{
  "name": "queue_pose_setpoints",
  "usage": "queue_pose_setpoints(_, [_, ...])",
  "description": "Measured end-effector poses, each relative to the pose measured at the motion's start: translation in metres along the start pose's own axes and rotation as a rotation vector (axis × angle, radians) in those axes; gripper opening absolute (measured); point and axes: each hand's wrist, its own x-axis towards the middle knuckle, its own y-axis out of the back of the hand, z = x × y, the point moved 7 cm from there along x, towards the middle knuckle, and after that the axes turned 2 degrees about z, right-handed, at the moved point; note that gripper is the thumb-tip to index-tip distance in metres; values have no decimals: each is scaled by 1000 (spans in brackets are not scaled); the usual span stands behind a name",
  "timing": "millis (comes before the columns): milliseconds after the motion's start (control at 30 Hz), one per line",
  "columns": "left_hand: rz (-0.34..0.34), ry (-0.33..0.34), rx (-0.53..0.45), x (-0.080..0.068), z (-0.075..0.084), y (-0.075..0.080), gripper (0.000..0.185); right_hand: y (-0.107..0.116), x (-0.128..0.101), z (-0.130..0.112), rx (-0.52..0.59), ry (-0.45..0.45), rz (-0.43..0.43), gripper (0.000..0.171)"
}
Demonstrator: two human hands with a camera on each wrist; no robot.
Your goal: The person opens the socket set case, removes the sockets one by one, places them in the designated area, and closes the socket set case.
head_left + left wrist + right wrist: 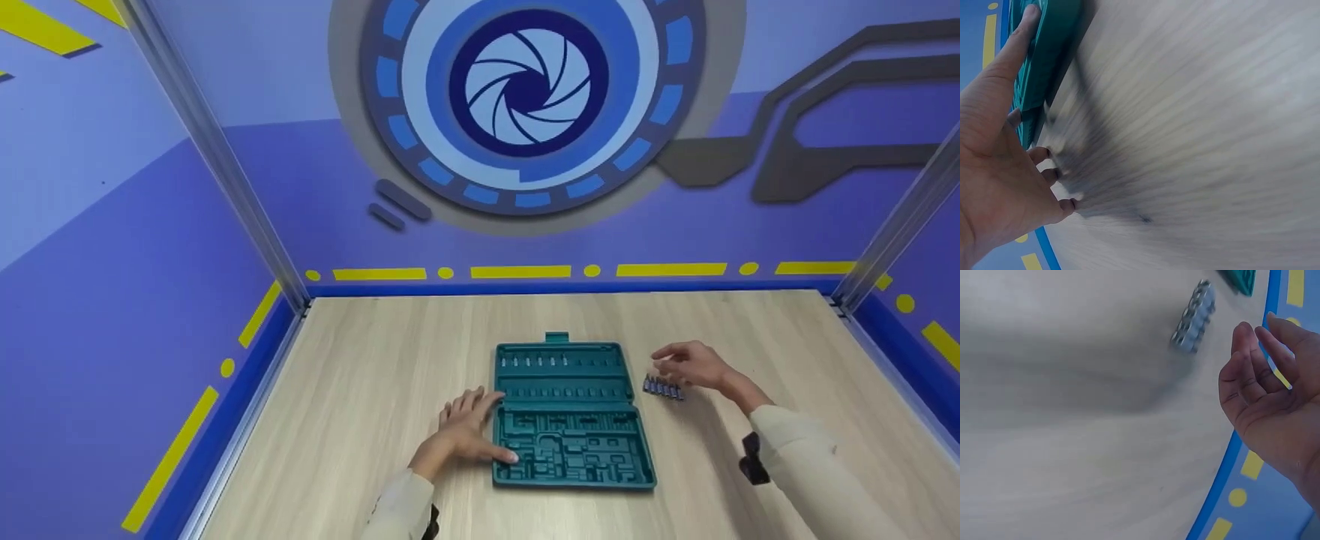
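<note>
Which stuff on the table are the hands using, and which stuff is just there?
Being used:
- green tool case, open, left hand resting on its edge
- row of small bits, right hand just above it, holding nothing

Just there:
- wooden table
- blue wall with round picture

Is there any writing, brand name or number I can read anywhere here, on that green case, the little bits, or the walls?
None can be read.
Teal case: moulded slots only, no legible lettering.
Row of bits: too small and blurred for any marking.
Walls: only shapes, yellow dashes and dots and a shutter-like emblem, no words.
</note>
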Motion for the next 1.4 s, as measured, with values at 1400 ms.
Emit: queue_pose_setpoints(1400, [-73,87,-13,7,-5,-2,118,-111,65,-62,-4,-32,188,20])
